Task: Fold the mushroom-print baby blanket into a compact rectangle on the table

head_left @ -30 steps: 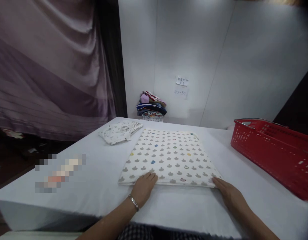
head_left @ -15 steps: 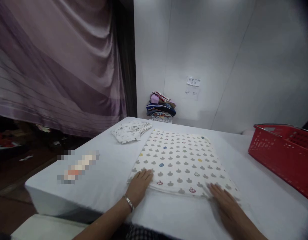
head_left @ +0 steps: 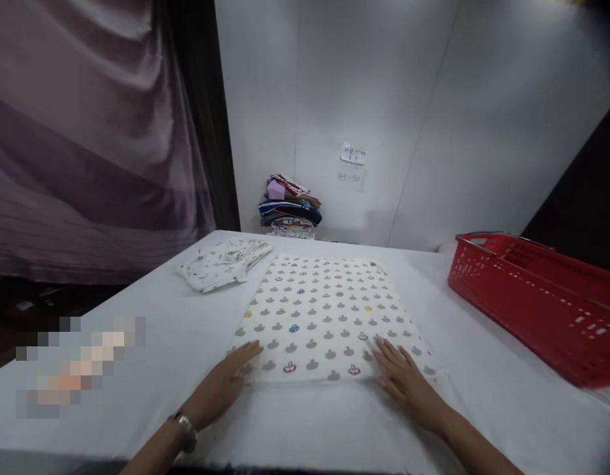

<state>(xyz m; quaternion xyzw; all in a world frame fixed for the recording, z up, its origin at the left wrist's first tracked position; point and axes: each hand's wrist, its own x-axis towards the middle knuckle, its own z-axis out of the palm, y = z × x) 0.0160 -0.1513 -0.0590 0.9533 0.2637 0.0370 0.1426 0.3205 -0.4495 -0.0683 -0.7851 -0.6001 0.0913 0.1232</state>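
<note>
A folded white cloth with grey and coloured motifs (head_left: 325,310) lies flat in the middle of the white table (head_left: 483,369). My left hand (head_left: 220,386) rests flat at its near left corner, fingers stretched out, a bracelet on the wrist. My right hand (head_left: 404,379) lies flat on the near right part of the cloth, fingers spread. Neither hand holds anything.
A small folded white patterned garment (head_left: 220,262) lies at the far left of the table. A red plastic basket (head_left: 537,297) stands on the right. A stack of folded colourful clothes (head_left: 290,208) sits at the back against the white wall. A purple curtain (head_left: 87,132) hangs left.
My right hand slid from the cloth's near right corner leftward onto its surface. My left hand shifted a little left along the near edge. The camera view swung about.
</note>
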